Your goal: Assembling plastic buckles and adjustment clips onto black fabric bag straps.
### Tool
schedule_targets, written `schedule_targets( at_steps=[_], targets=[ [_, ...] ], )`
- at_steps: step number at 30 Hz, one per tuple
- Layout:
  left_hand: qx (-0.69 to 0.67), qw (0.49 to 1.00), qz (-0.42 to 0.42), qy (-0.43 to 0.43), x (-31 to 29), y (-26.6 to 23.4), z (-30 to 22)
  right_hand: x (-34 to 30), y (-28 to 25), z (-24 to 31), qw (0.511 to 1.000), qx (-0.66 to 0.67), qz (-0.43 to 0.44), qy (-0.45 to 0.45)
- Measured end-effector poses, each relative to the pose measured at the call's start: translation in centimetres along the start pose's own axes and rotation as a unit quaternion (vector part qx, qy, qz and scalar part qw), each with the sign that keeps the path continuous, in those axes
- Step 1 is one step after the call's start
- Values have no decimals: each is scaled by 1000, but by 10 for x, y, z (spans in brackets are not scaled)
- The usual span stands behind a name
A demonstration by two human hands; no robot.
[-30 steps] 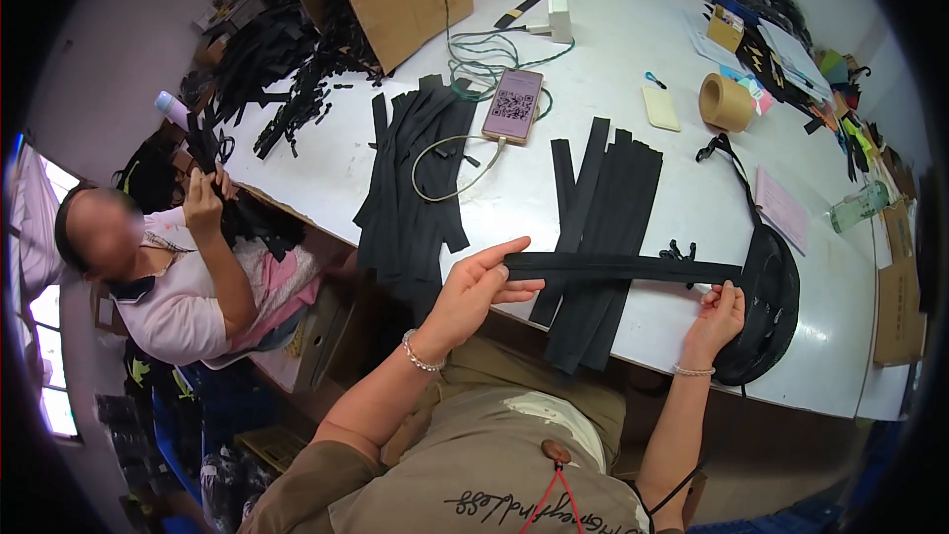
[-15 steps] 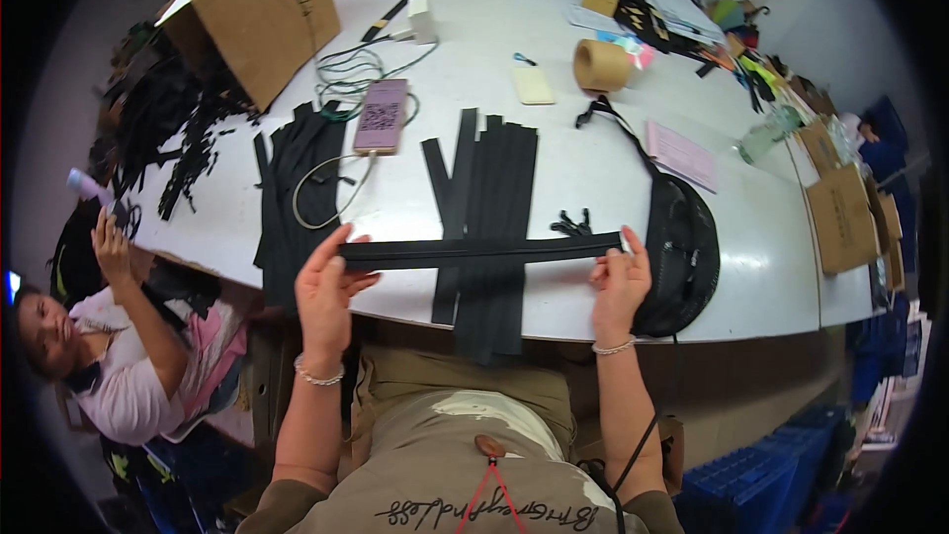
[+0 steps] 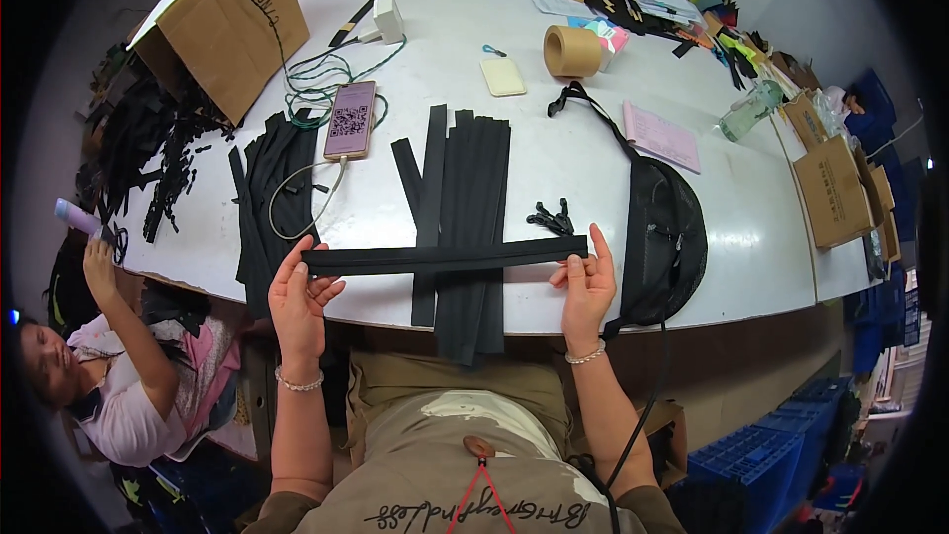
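One black strip (image 3: 445, 258) stretches from left hand (image 3: 301, 305) to right hand (image 3: 588, 302), each pinching one end, above the table (image 3: 756, 247) near its front edge; white surface shows between the pile (image 3: 473, 193) and the bag (image 3: 668, 252).

White table (image 3: 751, 237), black strips (image 3: 473, 188), phone (image 3: 350, 121), bag (image 3: 664, 247)

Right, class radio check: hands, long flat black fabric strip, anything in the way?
Left hand, right hand pinching opposite ends of black strip. Strip nearly straight. Flat black-strip pile partly behind, not blocking.
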State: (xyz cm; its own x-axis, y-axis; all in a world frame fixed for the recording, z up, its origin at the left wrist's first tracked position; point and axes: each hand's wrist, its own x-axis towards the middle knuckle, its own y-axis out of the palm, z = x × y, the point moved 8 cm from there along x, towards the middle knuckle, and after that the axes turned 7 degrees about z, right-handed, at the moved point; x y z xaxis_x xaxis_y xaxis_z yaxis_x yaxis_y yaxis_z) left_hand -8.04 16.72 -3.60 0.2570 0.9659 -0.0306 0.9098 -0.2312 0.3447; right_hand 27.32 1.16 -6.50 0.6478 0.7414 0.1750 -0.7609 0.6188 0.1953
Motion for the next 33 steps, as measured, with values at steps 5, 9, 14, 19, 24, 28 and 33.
schedule_targets(
  at_steps=[5,9,14,19,24,28,33],
  targets=[
    [4,999,-48,-19,0,4,-1,-3,9,4,999,-36,-9,8],
    [51,998,1,-32,5,30,-5,-1,6,9,989,-9,149,-8],
    [87,976,180,-86,1,95,3,-8,47,33,957,36,285,41],
    [103,960,245,-83,-11,131,18,-46,111,40,910,-102,390,95],
    [125,951,272,-80,-17,143,20,-52,108,21,934,-85,310,158],
    [120,950,268,-104,-20,144,23,-55,102,8,944,-30,284,165],
    [121,951,267,-103,-21,144,23,-56,101,10,944,-24,283,170]
  ],
)
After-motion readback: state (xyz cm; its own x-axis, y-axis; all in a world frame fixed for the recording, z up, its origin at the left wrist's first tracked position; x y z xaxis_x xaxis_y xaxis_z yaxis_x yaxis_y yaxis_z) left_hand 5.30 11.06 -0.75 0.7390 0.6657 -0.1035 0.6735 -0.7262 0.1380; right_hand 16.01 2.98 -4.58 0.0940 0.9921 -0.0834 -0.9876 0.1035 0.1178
